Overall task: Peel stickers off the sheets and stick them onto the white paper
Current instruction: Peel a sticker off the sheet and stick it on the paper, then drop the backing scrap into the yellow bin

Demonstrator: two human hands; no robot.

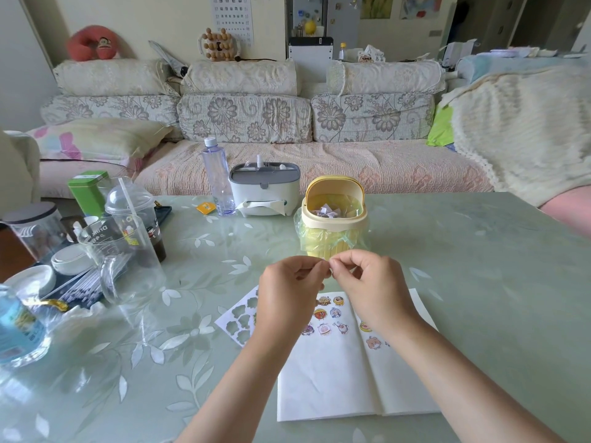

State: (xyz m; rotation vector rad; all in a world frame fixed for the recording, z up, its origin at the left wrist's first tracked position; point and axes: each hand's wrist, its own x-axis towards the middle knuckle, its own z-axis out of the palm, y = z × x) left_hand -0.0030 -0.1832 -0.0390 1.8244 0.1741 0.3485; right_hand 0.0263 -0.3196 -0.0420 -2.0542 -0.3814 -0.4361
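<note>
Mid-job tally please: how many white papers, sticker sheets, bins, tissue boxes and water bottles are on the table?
White paper: 1
Sticker sheet in view: 1
Bin: 1
Tissue box: 1
Water bottles: 2
Total: 6

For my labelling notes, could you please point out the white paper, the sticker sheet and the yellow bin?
white paper (329, 378): head view, bare lower left page.
sticker sheet (235, 319): head view, peeled left part.
yellow bin (334, 182): head view, raised lid.

Yellow bin (334, 222) with likely paper scraps (324, 210), tissue box (263, 190), bottle (219, 183)
</note>
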